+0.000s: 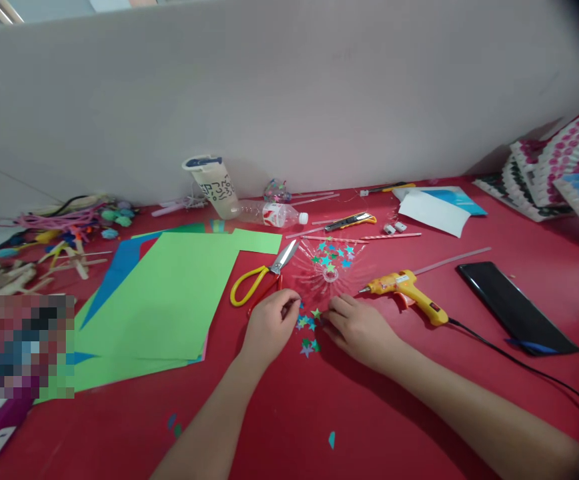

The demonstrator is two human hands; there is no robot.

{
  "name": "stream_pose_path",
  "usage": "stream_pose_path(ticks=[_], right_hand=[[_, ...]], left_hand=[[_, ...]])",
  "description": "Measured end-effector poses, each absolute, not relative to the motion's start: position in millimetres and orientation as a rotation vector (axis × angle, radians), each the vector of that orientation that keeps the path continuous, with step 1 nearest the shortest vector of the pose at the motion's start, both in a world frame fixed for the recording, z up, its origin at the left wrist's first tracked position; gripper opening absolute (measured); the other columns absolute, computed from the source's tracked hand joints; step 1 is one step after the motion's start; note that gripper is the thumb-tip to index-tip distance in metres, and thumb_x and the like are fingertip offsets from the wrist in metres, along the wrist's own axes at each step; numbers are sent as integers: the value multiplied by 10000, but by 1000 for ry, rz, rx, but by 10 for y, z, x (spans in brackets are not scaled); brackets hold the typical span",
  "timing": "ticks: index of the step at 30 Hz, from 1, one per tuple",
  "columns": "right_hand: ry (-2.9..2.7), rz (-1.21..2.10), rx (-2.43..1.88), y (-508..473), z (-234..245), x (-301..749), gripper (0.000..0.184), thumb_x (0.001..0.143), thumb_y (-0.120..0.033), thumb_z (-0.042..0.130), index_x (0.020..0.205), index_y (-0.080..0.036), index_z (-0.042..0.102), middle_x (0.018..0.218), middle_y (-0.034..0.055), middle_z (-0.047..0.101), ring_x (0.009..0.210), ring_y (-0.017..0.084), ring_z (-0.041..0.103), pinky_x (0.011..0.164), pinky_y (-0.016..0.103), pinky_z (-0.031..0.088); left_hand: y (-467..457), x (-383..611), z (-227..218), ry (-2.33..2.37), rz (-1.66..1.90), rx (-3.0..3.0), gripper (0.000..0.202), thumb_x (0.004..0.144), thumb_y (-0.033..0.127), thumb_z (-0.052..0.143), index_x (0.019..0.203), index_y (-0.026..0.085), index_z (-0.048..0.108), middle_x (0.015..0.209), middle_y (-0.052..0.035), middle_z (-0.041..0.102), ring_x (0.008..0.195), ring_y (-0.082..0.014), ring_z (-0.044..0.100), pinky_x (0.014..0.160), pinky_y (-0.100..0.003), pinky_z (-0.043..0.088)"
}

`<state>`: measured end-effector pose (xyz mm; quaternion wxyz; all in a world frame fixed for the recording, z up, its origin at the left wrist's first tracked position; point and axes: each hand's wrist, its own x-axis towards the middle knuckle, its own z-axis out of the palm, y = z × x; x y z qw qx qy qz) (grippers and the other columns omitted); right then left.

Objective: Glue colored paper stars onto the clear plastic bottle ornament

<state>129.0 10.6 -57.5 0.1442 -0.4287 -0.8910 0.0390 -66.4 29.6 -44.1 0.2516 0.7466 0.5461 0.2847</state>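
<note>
My left hand (273,321) is closed in a pinch just left of a small pile of star cutouts (307,323); whatever its fingertips hold, if anything, is too small to make out. On the pile's other side, my right hand (358,325) has its fingers bent down and together, the tips beside a green star (316,313). Above both hands is a clear plastic piece cut into spread strips (330,274), with blue and green stars on it. Scissors (257,283) with yellow and red handles lie partly behind my left hand. A yellow glue gun (409,293) rests right of my right hand.
Green paper sheets (164,300) cover the left side. At the back are a tilted cup (214,190), a plastic bottle (274,213), a utility knife (352,221) and straws (392,236). A phone (517,307) and the glue gun's cord (514,363) lie on the right.
</note>
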Motion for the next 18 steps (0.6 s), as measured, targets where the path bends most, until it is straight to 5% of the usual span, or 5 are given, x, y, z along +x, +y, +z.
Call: stream_pose_path(ticks=[18], right_hand=[[-2662,145,-1074,33,-557,1218,95,858,-186,530,868,-179,625,855,45,566,785,172,469,683,291,378]], left_hand=[[284,-652,-444,1488,781,2032,132,837,191,462,828,203,593,750,3,628,668,-128,555,600,-209,408]])
